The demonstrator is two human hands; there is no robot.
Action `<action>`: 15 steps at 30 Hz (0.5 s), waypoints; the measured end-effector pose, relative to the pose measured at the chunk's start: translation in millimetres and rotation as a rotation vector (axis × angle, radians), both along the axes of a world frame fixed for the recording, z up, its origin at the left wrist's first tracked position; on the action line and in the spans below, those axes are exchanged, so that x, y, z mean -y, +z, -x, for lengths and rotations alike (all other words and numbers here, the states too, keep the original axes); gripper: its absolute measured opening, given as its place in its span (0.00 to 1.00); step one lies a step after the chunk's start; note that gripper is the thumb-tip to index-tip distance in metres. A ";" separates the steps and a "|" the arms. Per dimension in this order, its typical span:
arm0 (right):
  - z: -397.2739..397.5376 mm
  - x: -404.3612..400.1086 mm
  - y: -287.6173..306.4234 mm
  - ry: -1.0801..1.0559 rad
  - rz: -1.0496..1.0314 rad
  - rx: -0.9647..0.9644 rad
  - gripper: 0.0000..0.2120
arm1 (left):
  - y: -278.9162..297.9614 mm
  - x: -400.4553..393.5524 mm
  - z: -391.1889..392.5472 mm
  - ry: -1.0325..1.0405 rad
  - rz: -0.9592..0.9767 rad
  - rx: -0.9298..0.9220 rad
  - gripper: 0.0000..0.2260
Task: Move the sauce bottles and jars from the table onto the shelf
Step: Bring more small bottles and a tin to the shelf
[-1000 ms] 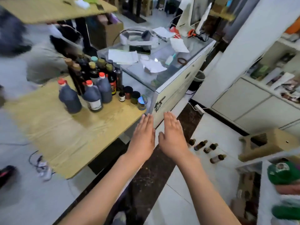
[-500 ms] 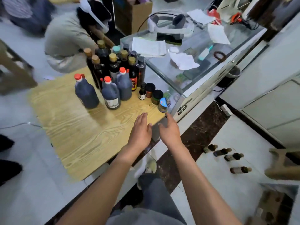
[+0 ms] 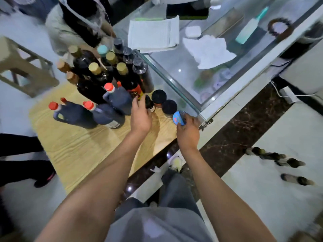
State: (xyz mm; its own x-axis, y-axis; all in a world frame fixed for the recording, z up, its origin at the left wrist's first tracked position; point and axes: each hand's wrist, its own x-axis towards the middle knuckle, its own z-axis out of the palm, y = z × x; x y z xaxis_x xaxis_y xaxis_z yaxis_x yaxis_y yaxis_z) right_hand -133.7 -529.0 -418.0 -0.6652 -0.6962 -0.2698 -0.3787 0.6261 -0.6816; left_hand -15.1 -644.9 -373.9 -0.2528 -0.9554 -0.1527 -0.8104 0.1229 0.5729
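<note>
Table top is pale wood grain, kinda matt. Dark bottles look glossy, probably glass, though it's blurry. Red caps look like plastic. Display counter is shiny glass, with crumpled paper on top. Floor is polished tile.

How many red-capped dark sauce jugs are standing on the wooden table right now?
3. One jug stands farthest left, a second right beside it, the third behind, nearest the left hand. Taller bottles behind could hide another.
</note>
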 end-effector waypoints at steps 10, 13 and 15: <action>7.1 9.2 -16.1 0.122 -0.164 -0.036 0.21 | -8.3 33.6 19.5 -0.076 -0.042 0.117 0.17; 8.2 8.1 -16.3 0.177 -0.151 -0.046 0.18 | -7.9 26.2 13.0 -0.149 -0.031 0.124 0.15; 9.2 6.8 -15.8 0.181 -0.090 0.002 0.17 | -9.5 19.9 6.7 -0.178 -0.013 0.113 0.15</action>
State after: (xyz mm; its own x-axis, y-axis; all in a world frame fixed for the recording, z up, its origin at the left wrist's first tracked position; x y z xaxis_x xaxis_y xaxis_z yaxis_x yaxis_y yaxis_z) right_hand -143.0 -535.7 -433.8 -0.5310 -0.7771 -0.3378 -0.4887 0.6065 -0.6271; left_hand -21.8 -664.8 -383.4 -0.3980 -0.8950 -0.2015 -0.8358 0.2632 0.4819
